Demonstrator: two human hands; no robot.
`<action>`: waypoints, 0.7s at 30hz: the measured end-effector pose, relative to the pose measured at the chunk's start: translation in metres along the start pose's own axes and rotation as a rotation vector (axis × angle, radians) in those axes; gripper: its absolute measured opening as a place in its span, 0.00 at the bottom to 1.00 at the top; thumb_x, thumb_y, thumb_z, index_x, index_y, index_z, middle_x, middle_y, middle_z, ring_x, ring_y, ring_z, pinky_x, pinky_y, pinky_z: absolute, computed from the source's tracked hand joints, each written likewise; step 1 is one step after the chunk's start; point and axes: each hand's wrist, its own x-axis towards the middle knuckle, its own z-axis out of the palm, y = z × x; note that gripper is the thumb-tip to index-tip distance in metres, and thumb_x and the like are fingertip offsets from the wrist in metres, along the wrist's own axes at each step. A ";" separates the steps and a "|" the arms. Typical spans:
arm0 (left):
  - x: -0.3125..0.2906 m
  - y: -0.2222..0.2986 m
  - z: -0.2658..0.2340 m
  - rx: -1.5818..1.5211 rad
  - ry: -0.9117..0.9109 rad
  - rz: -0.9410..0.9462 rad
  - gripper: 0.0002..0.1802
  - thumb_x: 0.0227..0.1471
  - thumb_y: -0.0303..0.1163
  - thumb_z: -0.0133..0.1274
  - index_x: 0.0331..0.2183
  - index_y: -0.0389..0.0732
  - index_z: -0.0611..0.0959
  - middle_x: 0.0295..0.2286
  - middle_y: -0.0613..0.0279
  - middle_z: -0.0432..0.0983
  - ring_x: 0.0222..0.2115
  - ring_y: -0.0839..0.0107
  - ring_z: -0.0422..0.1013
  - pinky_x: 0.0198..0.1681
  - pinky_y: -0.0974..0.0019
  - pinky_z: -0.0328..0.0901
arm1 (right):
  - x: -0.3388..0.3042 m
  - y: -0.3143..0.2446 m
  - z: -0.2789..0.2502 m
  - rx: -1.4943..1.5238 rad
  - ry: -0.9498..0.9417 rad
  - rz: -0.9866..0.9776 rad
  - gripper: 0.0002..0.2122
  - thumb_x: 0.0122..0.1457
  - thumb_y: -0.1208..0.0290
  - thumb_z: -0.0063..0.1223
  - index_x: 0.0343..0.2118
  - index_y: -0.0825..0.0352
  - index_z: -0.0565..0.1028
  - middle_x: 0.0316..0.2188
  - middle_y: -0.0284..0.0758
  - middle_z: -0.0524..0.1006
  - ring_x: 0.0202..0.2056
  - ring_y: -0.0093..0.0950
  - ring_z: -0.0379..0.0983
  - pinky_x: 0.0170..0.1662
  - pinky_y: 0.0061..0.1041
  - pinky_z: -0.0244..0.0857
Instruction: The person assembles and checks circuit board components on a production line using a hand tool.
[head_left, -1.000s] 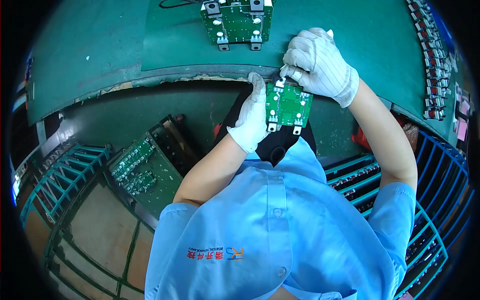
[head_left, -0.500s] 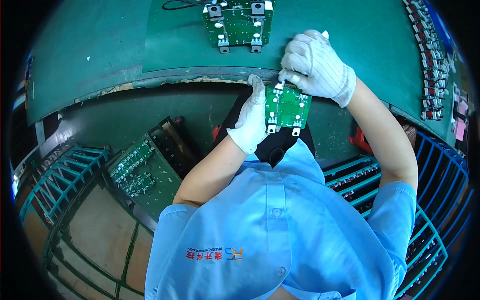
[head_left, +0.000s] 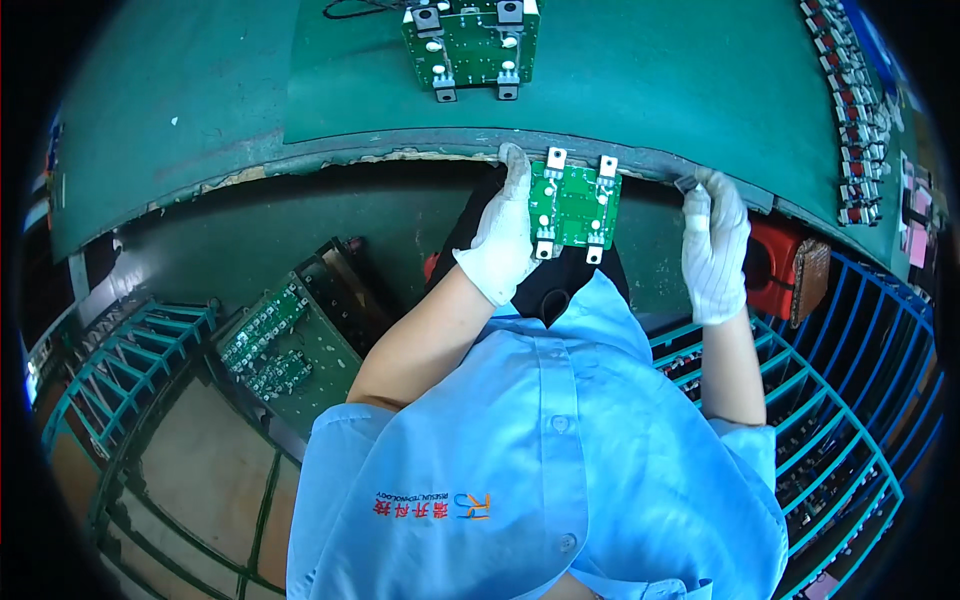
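My left hand [head_left: 503, 228], in a white glove, is closed on the left edge of a green circuit board [head_left: 577, 207]. The board is held just off the table's front edge, over my lap. Black tabbed components stick out past its top and bottom edges, and round white parts sit on its face. Well to the right of the board, my gloved right hand [head_left: 716, 245] pinches a small, thin greyish piece [head_left: 687, 184] between its fingertips. What kind of piece it is I cannot make out.
Another green circuit board [head_left: 470, 50] with a black cable stands on the green table [head_left: 220, 90]. A row of red-and-black components [head_left: 855, 120] lines the table's right side. Below are a red bin [head_left: 770, 265], teal racks [head_left: 830, 430], and a left-hand tray with more boards [head_left: 270, 345].
My right hand has left the board's top edge and moved right and down, carrying a small thin piece. The top components are now uncovered. My left hand and the board have hardly moved.
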 end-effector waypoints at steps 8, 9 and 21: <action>0.003 -0.003 -0.002 -0.052 -0.059 -0.047 0.43 0.54 0.66 0.36 0.53 0.36 0.67 0.47 0.48 0.71 0.47 0.56 0.71 0.52 0.58 0.67 | -0.089 -0.031 0.019 0.573 -0.272 0.699 0.09 0.64 0.70 0.45 0.35 0.72 0.68 0.24 0.34 0.72 0.21 0.20 0.70 0.25 0.20 0.66; 0.001 -0.004 -0.002 -0.050 -0.057 -0.050 0.43 0.54 0.66 0.36 0.53 0.36 0.67 0.47 0.48 0.71 0.47 0.56 0.71 0.52 0.58 0.67 | -0.091 -0.041 0.018 0.660 -0.248 0.741 0.09 0.64 0.70 0.45 0.36 0.72 0.69 0.25 0.34 0.72 0.21 0.20 0.71 0.25 0.19 0.66; 0.006 -0.010 -0.003 0.048 -0.002 0.060 0.41 0.53 0.65 0.42 0.51 0.37 0.69 0.45 0.51 0.73 0.45 0.61 0.73 0.46 0.63 0.71 | -0.095 -0.058 0.030 0.193 -0.307 0.378 0.11 0.64 0.65 0.45 0.36 0.69 0.70 0.26 0.45 0.74 0.28 0.45 0.73 0.32 0.37 0.66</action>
